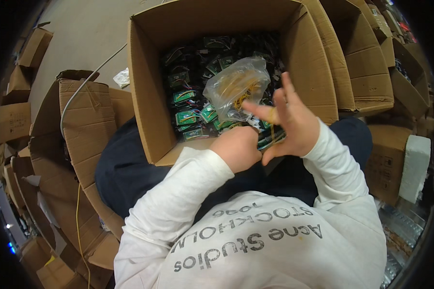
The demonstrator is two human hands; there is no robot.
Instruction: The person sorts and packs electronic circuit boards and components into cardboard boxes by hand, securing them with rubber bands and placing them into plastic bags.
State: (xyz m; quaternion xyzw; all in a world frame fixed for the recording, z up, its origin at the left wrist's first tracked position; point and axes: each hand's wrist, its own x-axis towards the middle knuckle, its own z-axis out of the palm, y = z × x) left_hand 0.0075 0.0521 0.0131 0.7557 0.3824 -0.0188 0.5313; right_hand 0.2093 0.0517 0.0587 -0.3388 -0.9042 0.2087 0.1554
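Observation:
My left hand (238, 147) is closed in a fist at the near edge of an open cardboard box (152, 96). A bundle of black cable (271, 138) sticks out on its right side, gripped in the fist. My right hand (296, 120) has its fingers spread, and a thin yellow rubber band (272, 126) is looped on them and stretched toward the bundle. Beyond the hands lies a clear plastic bag (234, 79) with more yellow rubber bands inside. It rests on several green circuit boards (187, 117) with coloured wires and black cables.
The box stands at my legs. More open cartons (366, 58) are at the right, with a white foam block (414, 168) below them. Cardboard boxes (87, 125) crowd the left, and a pale cable (89, 79) arcs over one. Grey floor (94, 29) shows at the far left.

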